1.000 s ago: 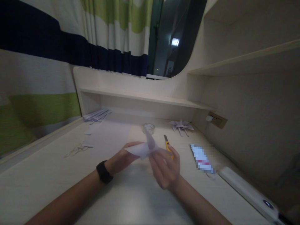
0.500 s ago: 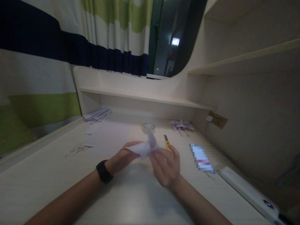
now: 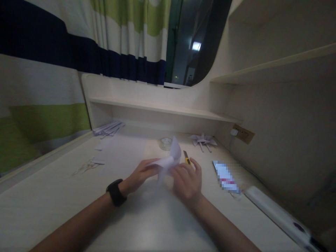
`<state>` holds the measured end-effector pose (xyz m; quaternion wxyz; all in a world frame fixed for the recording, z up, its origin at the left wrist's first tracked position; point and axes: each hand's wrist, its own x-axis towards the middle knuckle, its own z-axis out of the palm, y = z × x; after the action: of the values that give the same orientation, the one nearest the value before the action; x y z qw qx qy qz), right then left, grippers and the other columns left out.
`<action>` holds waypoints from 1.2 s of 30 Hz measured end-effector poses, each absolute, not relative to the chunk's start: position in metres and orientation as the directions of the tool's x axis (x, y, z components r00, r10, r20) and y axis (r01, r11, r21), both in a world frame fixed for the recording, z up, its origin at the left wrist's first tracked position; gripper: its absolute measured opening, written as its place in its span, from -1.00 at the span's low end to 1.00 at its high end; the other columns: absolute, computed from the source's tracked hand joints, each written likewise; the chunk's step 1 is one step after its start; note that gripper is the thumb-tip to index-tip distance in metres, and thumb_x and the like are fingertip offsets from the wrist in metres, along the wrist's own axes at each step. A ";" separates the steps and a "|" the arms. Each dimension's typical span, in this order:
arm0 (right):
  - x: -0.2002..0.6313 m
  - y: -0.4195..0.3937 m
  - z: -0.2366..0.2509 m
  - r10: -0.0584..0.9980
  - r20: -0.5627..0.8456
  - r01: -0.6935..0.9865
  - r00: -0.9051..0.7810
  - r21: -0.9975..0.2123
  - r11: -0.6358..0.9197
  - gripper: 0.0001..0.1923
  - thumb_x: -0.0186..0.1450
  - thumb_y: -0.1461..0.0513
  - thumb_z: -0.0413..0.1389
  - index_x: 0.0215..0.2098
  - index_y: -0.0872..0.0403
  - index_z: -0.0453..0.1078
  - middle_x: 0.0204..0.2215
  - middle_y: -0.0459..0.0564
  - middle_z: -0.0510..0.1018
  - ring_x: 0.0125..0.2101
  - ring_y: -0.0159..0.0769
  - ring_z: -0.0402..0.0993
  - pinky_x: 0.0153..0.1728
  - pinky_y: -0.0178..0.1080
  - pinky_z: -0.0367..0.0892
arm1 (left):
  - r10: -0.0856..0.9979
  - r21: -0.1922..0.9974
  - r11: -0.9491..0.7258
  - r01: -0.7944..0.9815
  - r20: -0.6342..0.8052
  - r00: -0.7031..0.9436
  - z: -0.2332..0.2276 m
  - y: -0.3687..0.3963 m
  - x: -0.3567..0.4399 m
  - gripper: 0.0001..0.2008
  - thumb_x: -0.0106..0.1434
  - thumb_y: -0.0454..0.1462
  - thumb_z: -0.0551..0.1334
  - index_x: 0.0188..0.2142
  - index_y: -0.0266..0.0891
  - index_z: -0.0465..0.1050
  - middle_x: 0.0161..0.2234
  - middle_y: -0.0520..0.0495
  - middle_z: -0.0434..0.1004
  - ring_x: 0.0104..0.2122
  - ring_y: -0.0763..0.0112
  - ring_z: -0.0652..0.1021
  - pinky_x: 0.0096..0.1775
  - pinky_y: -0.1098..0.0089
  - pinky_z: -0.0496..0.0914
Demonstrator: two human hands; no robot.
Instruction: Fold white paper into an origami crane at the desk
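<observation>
A white paper pinwheel [image 3: 168, 161] is held up over the desk between my two hands, its blades curving out and one pointing upward. My left hand [image 3: 143, 174], with a black watch on the wrist, grips it from the left, thumb and fingers closed at a blade. My right hand [image 3: 187, 178] pinches it from the right near the centre; its fingertips are partly hidden behind the paper. Just beyond my right hand lies a yellow utility knife [image 3: 187, 159], its handle partly covered. A roll of clear tape [image 3: 166, 144] sits behind the pinwheel.
Finished paper pinwheels [image 3: 203, 140] lie at the back right, near a phone [image 3: 225, 176] and a long white bar-shaped device [image 3: 275, 213]. At the left are several paper sticks [image 3: 109, 128], paper sheets [image 3: 123, 148] and thin strips [image 3: 85, 166]. A shelf [image 3: 157, 107] runs along the back.
The pinwheel has turned in my hands: its upright blade now leans farther right and another points down. My left hand has shifted slightly right.
</observation>
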<state>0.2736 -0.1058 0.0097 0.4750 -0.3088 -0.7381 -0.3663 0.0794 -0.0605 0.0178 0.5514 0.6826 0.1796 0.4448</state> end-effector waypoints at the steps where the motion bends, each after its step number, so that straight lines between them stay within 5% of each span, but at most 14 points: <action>1: 0.275 -0.103 0.009 0.129 0.936 0.806 -0.326 0.204 0.556 -0.80 0.20 0.40 0.04 -0.27 0.06 0.42 -0.40 -0.06 0.56 -0.26 -0.26 0.44 0.04 0.10 0.14 | 0.728 0.913 -0.332 -0.237 0.407 0.551 0.018 -0.060 0.079 -0.70 0.17 -0.25 0.24 -0.10 -0.30 0.50 -0.19 -0.13 0.52 -0.17 0.16 0.44 -0.10 0.22 0.28; 9: 0.285 -0.082 0.008 0.381 0.917 0.694 -0.115 -0.200 0.692 -0.88 0.21 0.35 0.10 -0.40 0.06 0.46 -0.50 -0.05 0.54 -0.37 -0.27 0.41 -0.18 -0.10 0.29 | 0.748 0.886 -0.463 -0.017 0.401 0.528 0.017 -0.052 0.084 -0.78 0.19 -0.20 0.20 -0.27 -0.26 0.57 -0.33 -0.09 0.55 -0.30 0.25 0.47 -0.23 0.30 0.35; 19: 0.274 -0.084 0.000 0.511 0.859 0.523 -0.015 -0.429 0.737 -0.88 0.22 0.35 0.11 -0.44 0.07 0.45 -0.46 -0.04 0.53 -0.36 -0.28 0.40 -0.24 -0.16 0.31 | 0.809 0.866 -0.487 0.113 0.399 0.430 0.003 -0.047 0.090 -0.82 0.19 -0.23 0.19 -0.47 -0.28 0.48 -0.51 -0.03 0.48 -0.52 0.43 0.43 -0.47 0.45 0.29; 28: 0.268 -0.086 -0.006 0.605 0.792 0.475 0.082 -0.564 0.675 -0.91 0.22 0.30 0.14 -0.44 0.04 0.45 -0.44 -0.05 0.52 -0.33 -0.27 0.41 -0.22 -0.18 0.31 | 0.799 0.895 -0.430 0.120 0.315 0.512 -0.004 -0.044 0.094 -0.70 0.29 -0.07 0.08 -0.40 -0.26 0.27 -0.52 0.05 0.33 -0.58 0.53 0.34 -0.57 0.50 0.21; 36: 0.271 -0.084 -0.006 0.532 0.847 0.527 0.019 -0.461 0.714 -0.88 0.21 0.35 0.09 -0.38 0.04 0.44 -0.43 -0.03 0.52 -0.32 -0.24 0.40 -0.21 -0.14 0.31 | 0.795 0.953 -0.301 -0.041 0.275 0.542 -0.004 -0.049 0.096 -0.67 0.29 -0.03 0.07 -0.41 -0.25 0.21 -0.59 0.13 0.18 -0.63 0.58 0.23 -0.58 0.51 0.10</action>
<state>0.2714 -0.0838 -0.0063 0.6057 -0.3778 -0.7003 0.0021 0.0962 -0.0488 -0.0039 0.5268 0.7023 0.2682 0.3966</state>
